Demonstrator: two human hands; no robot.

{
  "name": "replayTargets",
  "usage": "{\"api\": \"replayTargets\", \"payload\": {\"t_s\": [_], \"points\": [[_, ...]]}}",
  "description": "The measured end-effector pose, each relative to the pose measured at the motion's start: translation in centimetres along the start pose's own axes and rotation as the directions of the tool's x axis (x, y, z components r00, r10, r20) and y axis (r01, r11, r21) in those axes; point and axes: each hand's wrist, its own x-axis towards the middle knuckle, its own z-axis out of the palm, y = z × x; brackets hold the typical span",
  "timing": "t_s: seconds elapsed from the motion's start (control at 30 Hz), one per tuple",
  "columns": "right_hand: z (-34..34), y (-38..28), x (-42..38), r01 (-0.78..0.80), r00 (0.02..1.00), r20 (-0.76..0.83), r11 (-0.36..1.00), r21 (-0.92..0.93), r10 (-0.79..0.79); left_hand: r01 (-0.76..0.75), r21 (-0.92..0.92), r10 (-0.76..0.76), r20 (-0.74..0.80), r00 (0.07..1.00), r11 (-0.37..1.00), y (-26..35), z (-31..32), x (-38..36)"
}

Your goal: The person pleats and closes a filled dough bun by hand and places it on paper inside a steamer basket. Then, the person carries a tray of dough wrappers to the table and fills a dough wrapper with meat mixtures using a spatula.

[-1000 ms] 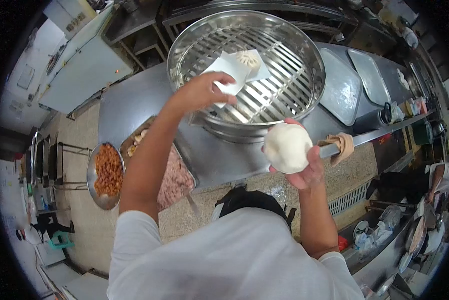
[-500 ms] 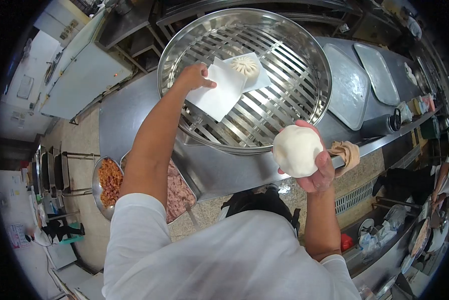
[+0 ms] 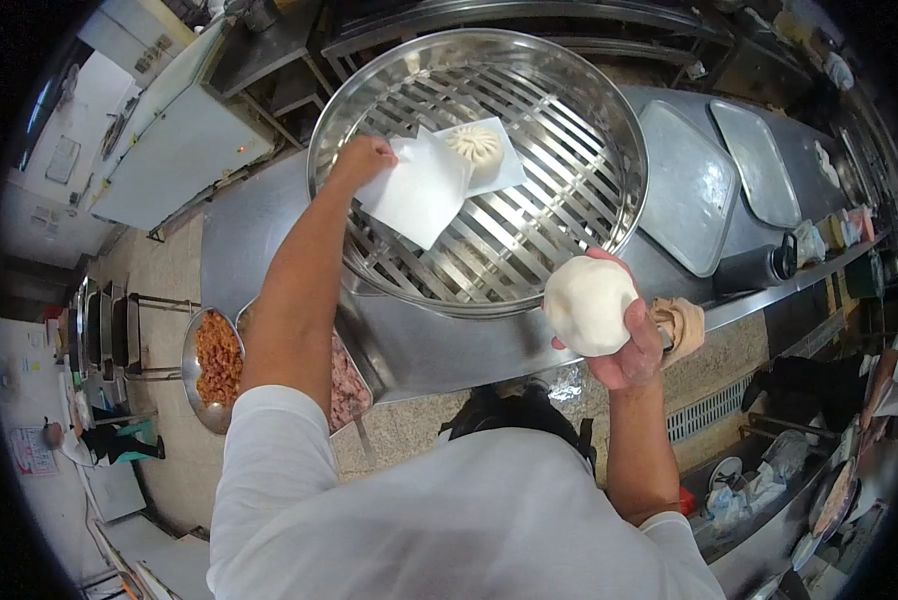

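Observation:
My left hand (image 3: 365,160) pinches the edge of a square of white paper (image 3: 421,200) inside a wide round metal steamer tray (image 3: 631,150) with a slatted base. Beside that paper, and partly overlapped by it, a pleated white bun (image 3: 475,147) rests on another paper square (image 3: 510,165). Near the tray's front right rim, my right hand (image 3: 637,355) cups a smooth, round white bun (image 3: 589,305) from below. The underside of this second bun is hidden in my palm.
Two flat metal trays (image 3: 687,190) and a dark bottle (image 3: 754,265) stand right on the steel table (image 3: 419,352). A tan cloth (image 3: 681,325) hangs at its edge. Bowls of orange-brown filling (image 3: 217,355) and pink minced meat (image 3: 349,385) sit left. Another person (image 3: 119,440) is far left.
My left hand has shifted slightly left over the paper, and its fingers have closed on the edge. My right hand still cups the smooth bun. The whole view has shifted a little.

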Motion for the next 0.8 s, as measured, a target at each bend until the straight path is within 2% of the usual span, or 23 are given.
{"api": "replayTargets", "payload": {"t_s": [0.1, 0.17, 0.2, 0.27, 0.3, 0.37, 0.4, 0.47, 0.5, 0.57, 0.63, 0.67, 0.7, 0.77, 0.8], "points": [[-0.5, -1.0, -0.4, 0.015, 1.000, -0.017, 1.000, 0.007, -0.015, 0.025, 0.057, -0.023, -0.047, 0.999, 0.998, 1.9, -1.7, -1.1], [-1.2, -2.0, -0.7, 0.028, 0.999, -0.024, 1.000, 0.003, -0.028, -0.131, 0.010, 0.131, -0.128, 0.983, 0.991, 4.8, -3.7, -2.7], [-1.5, -2.6, -0.8, 0.054, 0.997, -0.046, 0.998, -0.011, -0.055, -0.131, 0.007, 0.131, -0.128, 0.983, 0.991, 6.7, -4.5, -3.7], [-2.1, -3.6, -1.1, 0.092, 0.992, -0.080, 0.996, -0.015, -0.093, -0.295, -0.137, 0.286, -0.083, 0.955, 0.946, 10.8, -5.1, -6.0], [-2.7, -3.9, -1.1, 0.087, 0.993, -0.076, 0.996, -0.019, -0.089, -0.292, -0.141, 0.281, -0.088, 0.956, 0.946, 12.5, -5.2, -6.6], [-3.6, -4.6, -1.1, 0.122, 0.989, -0.081, 0.993, -0.004, -0.122, -0.238, -0.612, 0.334, 0.045, 0.941, 0.754, 15.3, -4.8, -7.6], [-3.7, -5.1, -0.9, 0.118, 0.991, -0.063, 0.993, 0.005, -0.117, -0.241, -0.614, 0.333, 0.038, 0.942, 0.752, 16.2, -4.2, -7.8], [-3.9, -5.6, -0.6, 0.120, 0.991, -0.059, 0.993, 0.013, -0.119, -0.070, -0.907, 0.340, 0.084, 0.937, 0.416, 17.5, -2.9, -8.1], [-3.9, -5.9, -0.5, 0.125, 0.991, -0.061, 0.992, 0.027, -0.123, -0.073, -0.908, 0.340, 0.079, 0.937, 0.413, 17.9, -2.0, -8.3], [-3.3, -6.0, -0.2, 0.158, 0.986, -0.060, 0.987, 0.014, -0.157, 0.018, -0.914, 0.233, 0.122, 0.965, 0.405, 18.0, 0.4, -9.0], [-2.9, -6.4, 0.0, 0.188, 0.980, -0.064, 0.982, 0.000, -0.187, -0.033, -0.730, 0.190, 0.133, 0.973, 0.683, 17.6, 3.2, -9.9], [-2.8, -6.7, 0.3, 0.156, 0.985, -0.063, 0.984, -0.085, -0.162, -0.122, -0.565, 0.201, 0.080, 0.976, 0.816, 17.2, 4.5, -10.6], [-2.8, -6.9, 0.5, 0.123, 0.989, -0.062, 0.978, -0.170, -0.135, -0.049, -0.472, 0.140, 0.159, 0.977, 0.880, 16.8, 5.2, -11.0], [-2.6, -7.1, 1.0, 0.077, 0.991, -0.088, 0.971, -0.224, -0.099, -0.023, -0.315, 0.088, 0.193, 0.977, 0.949, 16.1, 6.3, -11.3], [-2.6, -7.1, 1.2, 0.036, 0.991, -0.116, 0.962, -0.271, -0.070, -0.011, -0.324, 0.078, 0.192, 0.978, 0.946, 15.4, 6.9, -11.2]]}}
